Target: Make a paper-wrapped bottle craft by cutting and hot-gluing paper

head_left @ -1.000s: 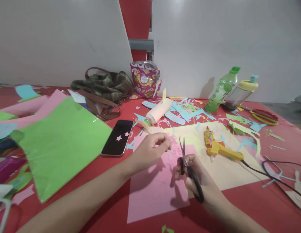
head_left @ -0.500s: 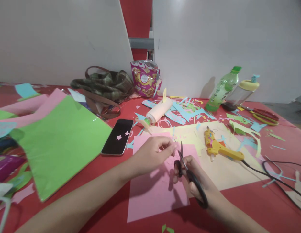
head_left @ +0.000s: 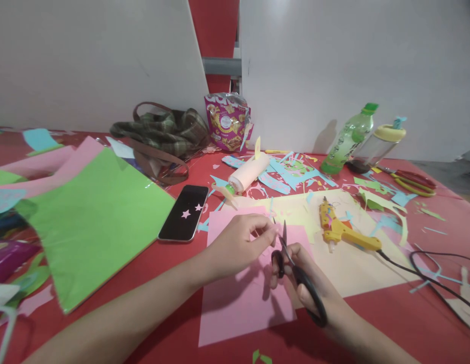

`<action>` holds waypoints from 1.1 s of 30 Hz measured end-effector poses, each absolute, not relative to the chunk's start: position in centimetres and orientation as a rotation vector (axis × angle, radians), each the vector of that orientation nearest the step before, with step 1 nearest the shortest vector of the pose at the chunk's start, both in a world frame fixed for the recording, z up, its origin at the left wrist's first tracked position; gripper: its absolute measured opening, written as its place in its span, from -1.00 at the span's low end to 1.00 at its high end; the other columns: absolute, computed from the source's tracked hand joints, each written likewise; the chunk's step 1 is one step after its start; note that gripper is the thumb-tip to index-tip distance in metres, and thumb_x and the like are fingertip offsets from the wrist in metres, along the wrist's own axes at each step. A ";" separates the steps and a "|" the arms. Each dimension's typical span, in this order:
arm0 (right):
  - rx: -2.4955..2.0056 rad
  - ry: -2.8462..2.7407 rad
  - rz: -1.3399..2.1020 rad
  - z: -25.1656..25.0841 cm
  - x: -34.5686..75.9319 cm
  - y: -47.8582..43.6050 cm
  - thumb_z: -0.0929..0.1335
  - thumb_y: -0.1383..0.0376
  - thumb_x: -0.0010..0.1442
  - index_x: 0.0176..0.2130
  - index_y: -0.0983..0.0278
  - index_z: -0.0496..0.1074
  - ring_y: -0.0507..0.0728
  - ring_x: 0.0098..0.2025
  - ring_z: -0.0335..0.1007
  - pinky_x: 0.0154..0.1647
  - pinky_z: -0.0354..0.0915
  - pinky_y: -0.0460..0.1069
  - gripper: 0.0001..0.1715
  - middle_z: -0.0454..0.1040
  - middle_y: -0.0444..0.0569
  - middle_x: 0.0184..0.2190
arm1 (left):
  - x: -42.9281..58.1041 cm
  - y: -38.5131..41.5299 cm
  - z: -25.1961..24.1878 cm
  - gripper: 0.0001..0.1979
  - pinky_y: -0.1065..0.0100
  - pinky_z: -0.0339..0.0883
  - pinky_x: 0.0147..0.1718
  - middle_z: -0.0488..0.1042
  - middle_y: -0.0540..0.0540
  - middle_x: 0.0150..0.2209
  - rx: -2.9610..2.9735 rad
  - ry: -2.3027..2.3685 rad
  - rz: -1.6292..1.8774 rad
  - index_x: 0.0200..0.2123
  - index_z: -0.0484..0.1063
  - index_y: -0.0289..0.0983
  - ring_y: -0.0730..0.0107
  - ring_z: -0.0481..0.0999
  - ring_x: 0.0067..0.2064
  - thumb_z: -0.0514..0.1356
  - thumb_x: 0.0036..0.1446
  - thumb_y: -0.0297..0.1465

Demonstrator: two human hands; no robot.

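Note:
My right hand [head_left: 313,283] grips black-handled scissors [head_left: 295,270], blades pointing up and away from me. My left hand [head_left: 240,242] pinches a tiny pink paper scrap at the blade tips. Both hands hover over a pink paper sheet [head_left: 240,303] lying on the red table [head_left: 390,323]. Under the sheet's right side lies a pale yellow sheet [head_left: 352,268].
A yellow glue gun [head_left: 343,230] with a black cord [head_left: 439,288] lies right of my hands. A phone [head_left: 184,213] with two pink stars, a green sheet [head_left: 91,217], a plaid bag [head_left: 162,134], a snack pouch [head_left: 227,121], a glue bottle [head_left: 248,173], two bottles [head_left: 350,136] and red scissors [head_left: 413,181] surround them.
My right hand with the scissors has drawn slightly nearer and lower. My left hand shifted a little right, bringing the scrap to the blade tips.

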State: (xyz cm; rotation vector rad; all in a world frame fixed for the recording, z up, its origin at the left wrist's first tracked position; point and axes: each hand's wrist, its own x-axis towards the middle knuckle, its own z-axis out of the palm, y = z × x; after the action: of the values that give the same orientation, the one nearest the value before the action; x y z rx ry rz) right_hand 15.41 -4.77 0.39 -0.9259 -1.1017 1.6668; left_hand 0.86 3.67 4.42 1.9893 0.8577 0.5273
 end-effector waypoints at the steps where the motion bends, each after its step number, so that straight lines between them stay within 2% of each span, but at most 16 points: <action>1: -0.931 -1.096 1.668 0.4 15.4 -4.8 0.33 -0.06 -0.13 -0.36 0.18 0.07 0.07 -0.41 0.20 -0.45 0.12 -0.06 -0.50 0.21 -0.09 -0.39 | 0.9 3.6 4.4 -0.72 0.46 0.15 -0.41 0.30 0.04 -0.54 1.988 0.860 0.530 -0.57 0.27 -0.32 0.51 0.29 -0.45 -0.08 0.12 -0.37; 11: -0.870 -1.116 1.648 -0.5 15.6 -4.8 0.33 -0.05 -0.10 -0.34 0.18 0.09 0.07 -0.41 0.23 -0.43 0.14 -0.05 -0.52 0.23 -0.08 -0.39 | 0.9 3.4 4.2 -0.72 0.46 0.16 -0.41 0.30 0.04 -0.54 1.979 0.889 0.551 -0.55 0.28 -0.31 0.50 0.29 -0.45 -0.07 0.12 -0.35; 22: -0.866 -1.103 1.611 -1.3 15.4 -4.5 0.35 -0.10 -0.19 -0.38 0.18 0.12 0.08 -0.43 0.24 -0.44 0.17 -0.03 -0.47 0.24 -0.10 -0.44 | 1.0 3.4 4.2 -0.72 0.46 0.15 -0.43 0.30 0.04 -0.55 1.974 0.878 0.561 -0.55 0.28 -0.30 0.51 0.29 -0.46 -0.07 0.12 -0.36; 29: -0.809 -1.104 1.611 -0.9 15.4 -4.6 0.32 -0.04 -0.08 -0.35 0.18 0.11 0.03 -0.46 0.23 -0.40 0.17 -0.03 -0.55 0.21 -0.12 -0.40 | 1.0 3.4 4.1 -0.73 0.48 0.14 -0.43 0.28 0.05 -0.54 1.960 0.863 0.579 -0.56 0.27 -0.30 0.52 0.28 -0.45 -0.07 0.12 -0.36; 33: -0.782 -1.083 1.620 -0.9 15.2 -4.6 0.31 -0.03 -0.06 -0.36 0.17 0.09 0.03 -0.48 0.22 -0.48 0.18 -0.05 -0.57 0.20 -0.14 -0.43 | 0.9 3.4 4.2 -0.73 0.48 0.14 -0.42 0.28 0.05 -0.55 1.971 0.854 0.583 -0.56 0.25 -0.30 0.52 0.27 -0.45 -0.06 0.12 -0.36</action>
State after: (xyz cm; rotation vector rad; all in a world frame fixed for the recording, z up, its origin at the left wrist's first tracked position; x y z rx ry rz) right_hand 15.25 -4.62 -0.91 -0.7816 -1.0835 1.6204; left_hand 0.94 3.37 4.16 1.9713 0.8543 0.5829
